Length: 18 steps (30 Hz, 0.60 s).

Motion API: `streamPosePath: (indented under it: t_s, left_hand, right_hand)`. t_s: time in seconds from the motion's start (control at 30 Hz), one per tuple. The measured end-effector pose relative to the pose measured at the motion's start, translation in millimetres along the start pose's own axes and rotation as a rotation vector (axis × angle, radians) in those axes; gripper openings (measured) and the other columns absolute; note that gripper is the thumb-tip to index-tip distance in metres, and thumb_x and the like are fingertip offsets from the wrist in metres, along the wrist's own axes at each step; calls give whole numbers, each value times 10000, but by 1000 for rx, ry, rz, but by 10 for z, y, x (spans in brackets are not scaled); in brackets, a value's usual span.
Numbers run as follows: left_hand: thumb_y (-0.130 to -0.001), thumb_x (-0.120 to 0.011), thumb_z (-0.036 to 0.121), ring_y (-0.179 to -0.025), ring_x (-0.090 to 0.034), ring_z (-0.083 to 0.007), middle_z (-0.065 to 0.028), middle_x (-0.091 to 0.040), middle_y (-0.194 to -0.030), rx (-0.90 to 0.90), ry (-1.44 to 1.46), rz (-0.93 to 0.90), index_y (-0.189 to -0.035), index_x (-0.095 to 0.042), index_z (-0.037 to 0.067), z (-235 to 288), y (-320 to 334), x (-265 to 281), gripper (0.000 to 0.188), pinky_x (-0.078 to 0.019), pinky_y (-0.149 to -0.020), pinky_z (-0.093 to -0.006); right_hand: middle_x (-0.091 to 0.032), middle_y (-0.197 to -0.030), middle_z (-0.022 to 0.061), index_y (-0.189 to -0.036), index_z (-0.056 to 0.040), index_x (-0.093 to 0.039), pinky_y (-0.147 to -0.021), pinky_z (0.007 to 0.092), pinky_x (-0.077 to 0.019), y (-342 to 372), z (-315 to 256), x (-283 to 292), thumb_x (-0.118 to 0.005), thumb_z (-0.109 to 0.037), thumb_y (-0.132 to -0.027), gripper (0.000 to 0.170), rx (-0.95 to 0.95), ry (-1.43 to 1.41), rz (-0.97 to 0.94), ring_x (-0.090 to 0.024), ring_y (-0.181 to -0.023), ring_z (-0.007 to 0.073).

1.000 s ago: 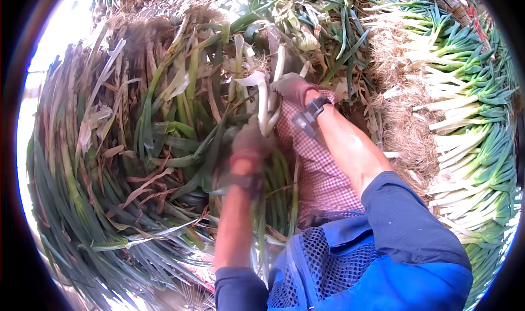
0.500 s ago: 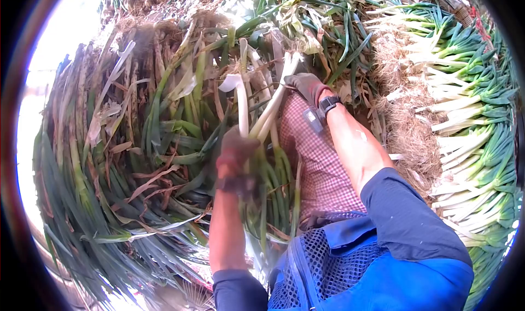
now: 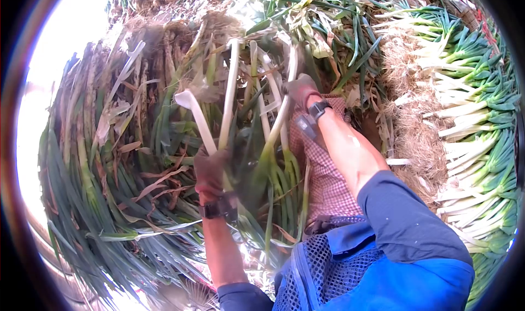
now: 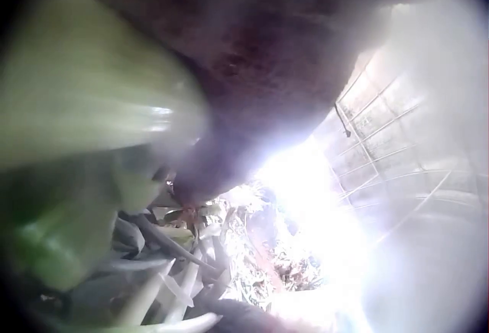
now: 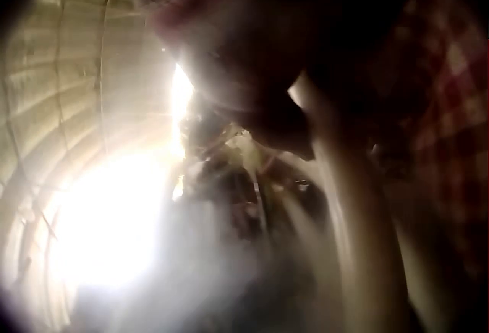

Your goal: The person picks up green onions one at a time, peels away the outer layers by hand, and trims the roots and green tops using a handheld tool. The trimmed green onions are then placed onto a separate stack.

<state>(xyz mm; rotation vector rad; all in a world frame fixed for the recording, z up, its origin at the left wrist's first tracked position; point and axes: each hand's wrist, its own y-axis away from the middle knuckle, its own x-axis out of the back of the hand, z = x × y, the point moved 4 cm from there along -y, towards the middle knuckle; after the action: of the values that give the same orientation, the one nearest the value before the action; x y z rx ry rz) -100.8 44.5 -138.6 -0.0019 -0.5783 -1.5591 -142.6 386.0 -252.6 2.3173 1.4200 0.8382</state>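
Observation:
The gloved left hand (image 3: 210, 171) grips white-stemmed green onions (image 3: 229, 95) below their white parts, in the middle of the head view. One stem in that grip leans left with a curled white end. In the left wrist view a pale green stalk (image 4: 99, 88) lies close beside the dark glove (image 4: 252, 66). Up and to the right, the gloved right hand (image 3: 302, 90) pinches another white stem (image 3: 280, 117), whose leaves hang down. The right wrist view shows pale stems (image 5: 351, 218) by the dark glove (image 5: 252, 50).
Uncleaned onions (image 3: 82, 163) with dry leaves fill the left side. Down the right runs a row of cleaned onions (image 3: 465, 147), their roots (image 3: 415, 125) facing inward. Loose leaves (image 3: 328, 15) lie at the top. A checked cloth (image 3: 328, 185) covers the person's leg.
The left hand has moved left and down with its onions, apart from the stems at the right hand. The right hand has stayed nearly in place, its held stem now more separate.

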Motion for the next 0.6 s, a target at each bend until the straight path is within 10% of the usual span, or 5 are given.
streamPosePath:
  t_s: [0.17,0.27,0.33,0.47,0.6]
  left_hand:
    - [-889,-772,-7,-603,-643,-143,-59,-720,-824,14,9,-56,-1145,-722,1,19,58,-145,262,-530,-539,-298]
    - [-879,-792,-21,-602,-648,-144,-64,-720,-823,31,12,-36,-1127,-711,0,71,93,-251,261,-527,-538,-296]
    - [-868,-806,-35,-602,-653,-146,-66,-723,-825,22,48,-22,-1110,-708,-1,57,87,-267,263,-526,-540,-292]
    - [-880,-784,-28,-603,-648,-143,-61,-726,-809,39,-21,30,-1113,-715,0,-5,78,-191,245,-509,-539,-287]
    - [-886,-737,-34,-604,-641,-139,-63,-731,-805,66,2,5,-1136,-721,-11,4,76,-41,251,-497,-548,-294]
  right_hand:
    - [-806,-1065,208,-1106,66,-768,-848,383,-615,31,-171,-140,-847,-257,-823,437,150,-314,-103,-792,-939,284]
    - [-756,-1264,289,-1242,70,-758,-1027,406,-584,185,-100,-394,-873,-356,-825,607,81,287,-305,-751,-1196,361]
    - [-791,-1151,236,-1228,56,-756,-969,415,-586,376,-94,-538,-887,-293,-870,518,132,430,-296,-777,-1045,316]
    - [-797,-996,159,-1088,51,-791,-853,338,-600,265,51,-715,-881,-247,-857,388,-95,-48,-342,-771,-935,225]
    - [-771,-912,107,-1020,70,-780,-787,298,-574,408,114,-783,-836,-202,-895,304,62,-321,-388,-726,-842,174]
